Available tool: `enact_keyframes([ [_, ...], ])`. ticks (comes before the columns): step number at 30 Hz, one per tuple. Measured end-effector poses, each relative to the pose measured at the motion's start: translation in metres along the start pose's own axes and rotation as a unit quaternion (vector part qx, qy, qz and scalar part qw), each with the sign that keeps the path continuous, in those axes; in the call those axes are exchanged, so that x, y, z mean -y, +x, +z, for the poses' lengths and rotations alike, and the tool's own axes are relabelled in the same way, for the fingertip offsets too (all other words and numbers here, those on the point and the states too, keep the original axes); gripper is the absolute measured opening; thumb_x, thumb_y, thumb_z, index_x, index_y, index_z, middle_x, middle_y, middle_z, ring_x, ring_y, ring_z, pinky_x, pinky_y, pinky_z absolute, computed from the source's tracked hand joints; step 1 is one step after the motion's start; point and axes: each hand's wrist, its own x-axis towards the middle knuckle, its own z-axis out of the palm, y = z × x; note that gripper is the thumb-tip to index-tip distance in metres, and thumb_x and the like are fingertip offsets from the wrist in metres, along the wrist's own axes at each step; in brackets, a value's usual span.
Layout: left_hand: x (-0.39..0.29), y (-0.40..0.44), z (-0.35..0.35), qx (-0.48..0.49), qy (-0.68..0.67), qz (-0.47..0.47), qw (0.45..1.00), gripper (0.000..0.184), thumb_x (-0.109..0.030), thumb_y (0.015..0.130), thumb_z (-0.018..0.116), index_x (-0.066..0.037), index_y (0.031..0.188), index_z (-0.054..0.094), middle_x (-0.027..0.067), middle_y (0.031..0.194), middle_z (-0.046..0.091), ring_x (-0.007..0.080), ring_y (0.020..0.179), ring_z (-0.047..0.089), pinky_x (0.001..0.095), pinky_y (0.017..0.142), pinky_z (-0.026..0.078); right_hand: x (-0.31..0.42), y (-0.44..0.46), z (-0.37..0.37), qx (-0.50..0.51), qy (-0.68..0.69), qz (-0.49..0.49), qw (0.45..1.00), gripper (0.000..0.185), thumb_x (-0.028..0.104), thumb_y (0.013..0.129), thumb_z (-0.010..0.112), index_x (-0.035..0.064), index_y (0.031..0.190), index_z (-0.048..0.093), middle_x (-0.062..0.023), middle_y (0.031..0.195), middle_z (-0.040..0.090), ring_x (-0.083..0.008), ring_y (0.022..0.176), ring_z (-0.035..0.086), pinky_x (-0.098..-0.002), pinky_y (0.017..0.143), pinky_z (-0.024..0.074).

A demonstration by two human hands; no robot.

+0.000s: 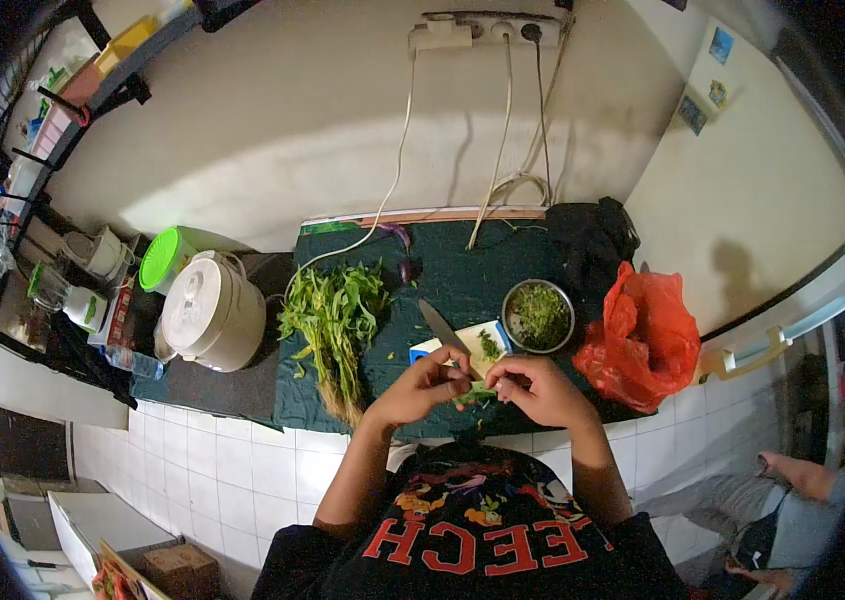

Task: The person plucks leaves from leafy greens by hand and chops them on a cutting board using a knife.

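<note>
My left hand [425, 388] and my right hand [541, 388] are close together over the front edge of the dark green tabletop [463, 278], fingers pinched around small green leaves [478, 396]. Just beyond them lies a white cutting board [468, 349] with a blue edge and chopped greens [490, 346] on it. A knife [440, 325] rests across the board's left part, its blade pointing away; its handle is partly hidden by my left hand. Right of the board is a metal bowl [570, 322] of cut greens. A large bunch of leafy greens [335, 320] with roots lies at the left.
A red plastic bag [648, 340] stands at the table's right, a black bag [593, 235] behind it. A purple eggplant [406, 270] lies near the back. A white rice cooker [208, 312] and green-lidded container [160, 260] are at the left. Another person [793, 510] is at the lower right.
</note>
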Motion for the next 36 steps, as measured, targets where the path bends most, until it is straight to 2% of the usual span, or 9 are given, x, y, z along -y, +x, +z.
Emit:
enact_keyframes([
  [6,0.0,-0.007,-0.008,0.046,0.091,-0.021,0.995,0.021,-0.001,0.086,0.058,0.0,0.107,0.06,0.0052,0.099,0.064,0.0121,0.088,0.059,0.0286,0.081,0.048,0.01,-0.004,-0.005,0.005,-0.015,-0.019,1.0,0.015,-0.001,0.088,0.059,0.0,0.101,0.064,-0.0044,0.09,0.062,-0.0104,0.079,0.059,-0.0262,0.074,0.0493],
  [12,-0.022,-0.021,0.004,0.036,0.102,0.045,0.993,0.029,0.003,0.086,0.058,0.0,0.115,0.061,0.0013,0.104,0.064,0.0101,0.098,0.057,0.0274,0.087,0.045,0.012,0.0,-0.002,-0.037,-0.044,-0.106,0.993,0.019,-0.004,0.081,0.064,0.002,0.1,0.066,-0.0044,0.094,0.063,-0.0097,0.079,0.059,-0.0251,0.072,0.0485],
  [15,-0.021,-0.02,0.006,0.026,0.105,0.066,0.992,0.03,0.002,0.086,0.063,0.0,0.115,0.062,0.0021,0.108,0.065,0.0108,0.103,0.057,0.0279,0.091,0.044,0.02,-0.001,0.0,-0.047,-0.044,-0.068,0.996,0.018,-0.002,0.081,0.067,0.0025,0.098,0.066,-0.0039,0.094,0.064,-0.0087,0.075,0.057,-0.0242,0.069,0.0472],
  [17,-0.022,-0.017,0.012,-0.029,0.194,0.086,0.977,0.026,-0.003,0.087,0.068,0.0,0.112,0.065,0.0036,0.105,0.067,0.0118,0.099,0.059,0.0285,0.09,0.046,0.019,-0.001,0.003,-0.066,-0.055,-0.081,0.993,0.018,-0.001,0.081,0.069,0.0029,0.098,0.066,-0.0035,0.093,0.064,-0.0081,0.074,0.056,-0.024,0.067,0.0465],
  [21,-0.019,-0.013,0.015,-0.117,0.25,0.061,0.959,0.02,-0.01,0.089,0.069,-0.001,0.106,0.069,0.0054,0.098,0.069,0.0122,0.092,0.061,0.0287,0.085,0.048,0.018,0.0,0.004,-0.114,-0.064,-0.064,0.989,0.016,0.004,0.082,0.072,0.0022,0.097,0.067,-0.0018,0.089,0.065,-0.0069,0.07,0.054,-0.0237,0.064,0.0454],
  [23,-0.018,-0.009,0.02,-0.187,0.154,0.073,0.967,0.017,-0.013,0.091,0.068,0.0,0.102,0.071,0.0065,0.093,0.07,0.0121,0.088,0.063,0.0279,0.081,0.049,0.015,0.002,0.009,-0.143,-0.047,-0.058,0.987,0.014,0.008,0.083,0.072,0.0031,0.096,0.067,-0.0024,0.086,0.066,-0.0078,0.07,0.057,-0.0239,0.064,0.0463],
  [27,-0.011,-0.001,0.02,-0.215,0.123,0.077,0.966,0.018,-0.013,0.092,0.066,0.001,0.102,0.07,0.0071,0.094,0.07,0.0114,0.091,0.063,0.0264,0.082,0.049,0.01,0.01,0.021,-0.215,-0.003,-0.057,0.975,0.016,0.016,0.087,0.071,0.0023,0.095,0.067,-0.0033,0.084,0.068,-0.0074,0.071,0.059,-0.0234,0.063,0.0467],
  [29,-0.009,0.003,0.025,-0.262,0.103,0.092,0.955,0.022,-0.018,0.091,0.068,0.0,0.103,0.07,0.0051,0.09,0.07,0.0096,0.081,0.061,0.0247,0.072,0.048,0.01,0.012,0.027,-0.236,0.011,-0.051,0.97,0.015,0.015,0.088,0.07,0.0014,0.094,0.067,-0.0035,0.083,0.068,-0.0071,0.071,0.059,-0.0239,0.062,0.0467],
  [36,0.001,0.01,0.026,-0.292,0.093,0.086,0.948,0.024,-0.019,0.092,0.067,0.0,0.106,0.07,0.0049,0.091,0.07,0.0098,0.082,0.062,0.0244,0.073,0.047,0.003,0.013,0.032,-0.301,0.025,-0.002,0.953,0.014,0.015,0.088,0.07,0.0015,0.089,0.066,-0.0035,0.075,0.066,-0.0081,0.065,0.058,-0.0241,0.06,0.0455],
])
